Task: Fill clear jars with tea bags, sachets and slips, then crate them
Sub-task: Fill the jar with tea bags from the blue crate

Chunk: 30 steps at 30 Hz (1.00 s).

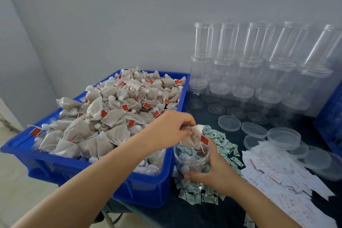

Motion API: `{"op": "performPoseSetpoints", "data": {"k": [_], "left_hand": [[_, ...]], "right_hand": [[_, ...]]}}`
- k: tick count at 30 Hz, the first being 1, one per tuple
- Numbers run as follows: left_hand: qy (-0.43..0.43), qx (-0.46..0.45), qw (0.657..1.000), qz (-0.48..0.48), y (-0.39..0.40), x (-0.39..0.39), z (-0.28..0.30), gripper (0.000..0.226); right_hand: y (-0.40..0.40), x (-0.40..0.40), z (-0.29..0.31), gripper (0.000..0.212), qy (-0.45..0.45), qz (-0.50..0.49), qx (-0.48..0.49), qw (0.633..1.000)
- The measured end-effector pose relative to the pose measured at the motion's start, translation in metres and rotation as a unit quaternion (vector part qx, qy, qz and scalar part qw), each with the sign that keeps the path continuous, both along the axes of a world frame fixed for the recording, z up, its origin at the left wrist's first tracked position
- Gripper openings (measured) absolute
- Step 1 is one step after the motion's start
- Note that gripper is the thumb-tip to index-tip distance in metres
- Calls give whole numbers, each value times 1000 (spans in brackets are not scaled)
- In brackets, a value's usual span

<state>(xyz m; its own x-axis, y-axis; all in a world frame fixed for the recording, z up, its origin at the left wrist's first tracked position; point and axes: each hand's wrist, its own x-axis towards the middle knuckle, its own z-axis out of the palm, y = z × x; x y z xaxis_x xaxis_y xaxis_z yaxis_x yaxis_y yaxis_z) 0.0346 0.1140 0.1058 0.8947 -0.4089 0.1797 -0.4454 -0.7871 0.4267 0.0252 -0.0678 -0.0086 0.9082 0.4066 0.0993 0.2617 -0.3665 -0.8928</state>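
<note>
A clear jar (192, 163) stands among small green-and-white sachets (220, 140) on the dark table, with a few tea bags inside. My right hand (216, 170) grips the jar from the right side. My left hand (172, 129) pinches a brown tea bag (192, 139) with a red tag just above the jar's mouth. Left of the jar, a blue crate (148, 189) is heaped with tea bags (111, 113).
Stacks of empty clear jars (249, 65) line the wall at the back right. Loose clear lids (283, 138) lie in front of them. White paper slips (288, 181) spread over the table's right side. A second blue crate (333, 116) shows at the right edge.
</note>
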Motion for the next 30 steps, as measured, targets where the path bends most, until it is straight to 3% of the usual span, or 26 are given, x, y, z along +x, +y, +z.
{"op": "performPoseSetpoints", "data": {"k": [11, 17, 21, 30], "left_hand": [[14, 90, 993, -76, -17, -4, -13, 22], [-25, 156, 985, -74, -24, 0, -21, 20], [14, 142, 984, -108, -28, 1, -22, 18], [100, 199, 959, -175, -31, 7, -18, 24]], "right_hand": [[0, 1, -2, 92, 1, 4, 26, 1000], [0, 1, -2, 92, 6, 11, 26, 1000], [0, 1, -2, 91, -2, 6, 22, 1000], [0, 0, -2, 93, -5, 7, 12, 1000]]}}
